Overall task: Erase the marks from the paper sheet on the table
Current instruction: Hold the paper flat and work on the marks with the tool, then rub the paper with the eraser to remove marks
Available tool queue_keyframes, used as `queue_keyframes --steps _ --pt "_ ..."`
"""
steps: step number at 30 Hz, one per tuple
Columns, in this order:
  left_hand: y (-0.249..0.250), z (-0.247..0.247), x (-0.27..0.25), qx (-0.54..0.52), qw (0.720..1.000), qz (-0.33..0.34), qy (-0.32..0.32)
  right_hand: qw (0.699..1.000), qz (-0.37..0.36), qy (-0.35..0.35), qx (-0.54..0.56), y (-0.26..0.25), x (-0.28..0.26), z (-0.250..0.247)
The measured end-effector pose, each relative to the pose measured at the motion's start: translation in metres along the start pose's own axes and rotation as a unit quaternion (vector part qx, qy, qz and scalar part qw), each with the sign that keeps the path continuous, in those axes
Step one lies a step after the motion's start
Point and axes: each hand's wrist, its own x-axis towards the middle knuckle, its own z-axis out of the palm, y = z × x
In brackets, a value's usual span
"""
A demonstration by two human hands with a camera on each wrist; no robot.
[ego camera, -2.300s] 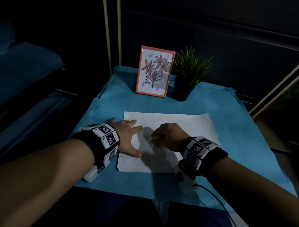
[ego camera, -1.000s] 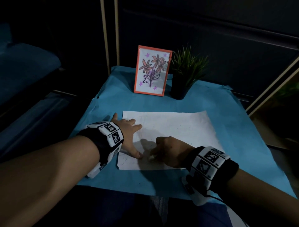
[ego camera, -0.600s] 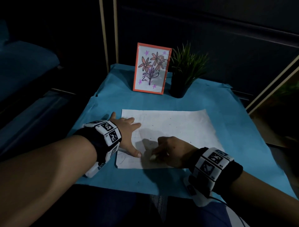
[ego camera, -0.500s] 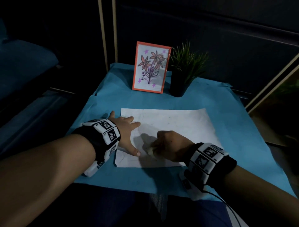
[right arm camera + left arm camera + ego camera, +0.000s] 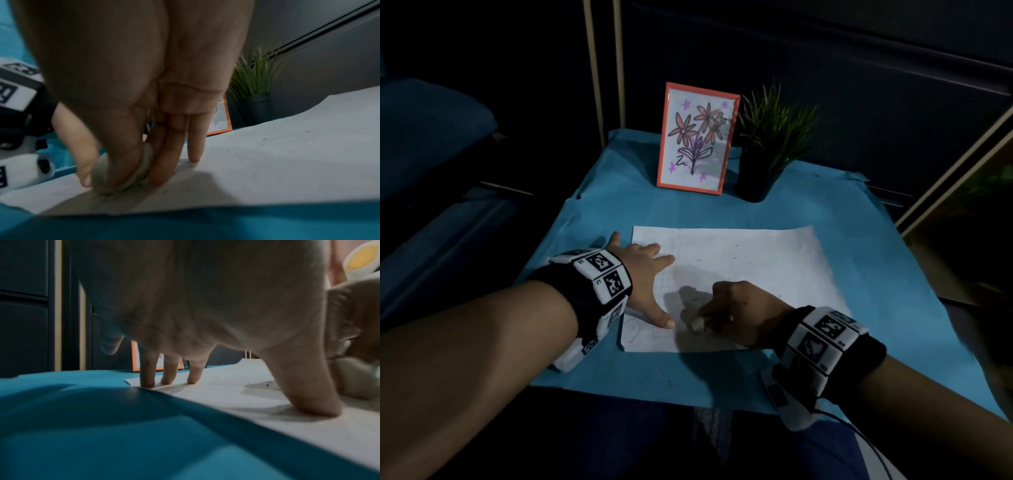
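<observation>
At lower centre of the head view, the right hand (image 5: 736, 313) pinches a white eraser (image 5: 698, 324) against the paper sheet (image 5: 756, 267), just right of the left hand (image 5: 643, 284), whose spread, straight fingers press the sheet's left edge.

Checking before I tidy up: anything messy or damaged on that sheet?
Nothing damaged. Dark eraser crumbs are scattered over the paper sheet, and a curved pencil mark remains at its near left corner, beside the left hand.
</observation>
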Motion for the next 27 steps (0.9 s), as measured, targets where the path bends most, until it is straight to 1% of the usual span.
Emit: queue_keyframes --steps 3,6,7,9,11,13,15,16,17,19,20,22,24,25,27 --pt "0.001 0.0 -0.002 -0.003 1.0 0.0 -0.003 0.999 -0.021 -0.041 0.015 0.0 -0.008 -0.003" --pt "0.0 -0.001 -0.003 -0.009 1.0 0.004 0.0 0.999 0.004 -0.038 0.037 0.002 -0.006 -0.006" --pt "-0.001 -0.002 -0.002 -0.009 1.0 0.008 0.005 0.999 0.019 -0.022 0.042 0.004 -0.003 -0.006" --pt "-0.003 -0.005 -0.001 -0.012 1.0 0.017 0.018 0.996 0.047 0.034 0.068 0.007 0.003 -0.009" --pt "-0.006 -0.011 0.001 -0.022 0.999 0.022 0.033 0.989 0.057 0.096 0.1 0.011 0.009 -0.016" --pt "-0.01 -0.018 0.002 -0.045 0.997 0.019 0.065 0.98 0.058 0.138 0.13 0.013 0.017 -0.025" --pt "-0.016 -0.026 0.003 -0.091 0.989 0.023 0.117 0.971 0.053 0.163 0.169 0.012 0.025 -0.032" --pt "-0.018 -0.03 0.004 -0.132 0.981 0.034 0.135 0.964 0.048 0.174 0.194 0.011 0.029 -0.036" --pt "-0.02 -0.034 0.006 -0.185 0.971 0.051 0.145 0.958 0.041 0.181 0.218 0.009 0.033 -0.038" --pt "-0.019 -0.039 0.01 -0.29 0.941 0.088 0.152 0.95 0.025 0.191 0.247 0.006 0.042 -0.043" --pt "-0.017 -0.041 0.012 -0.323 0.928 0.1 0.158 0.949 0.019 0.197 0.247 0.005 0.046 -0.044" --pt "-0.014 -0.045 0.019 -0.343 0.916 0.105 0.18 0.949 0.012 0.212 0.233 0.004 0.055 -0.047" --pt "-0.013 -0.047 0.026 -0.339 0.916 0.09 0.195 0.951 0.021 0.219 0.216 0.005 0.063 -0.048" --pt "-0.014 -0.047 0.029 -0.334 0.918 0.081 0.198 0.955 0.032 0.212 0.207 0.008 0.066 -0.049" --pt "-0.016 -0.047 0.037 -0.313 0.926 0.062 0.202 0.972 0.061 0.167 0.154 0.016 0.071 -0.051"
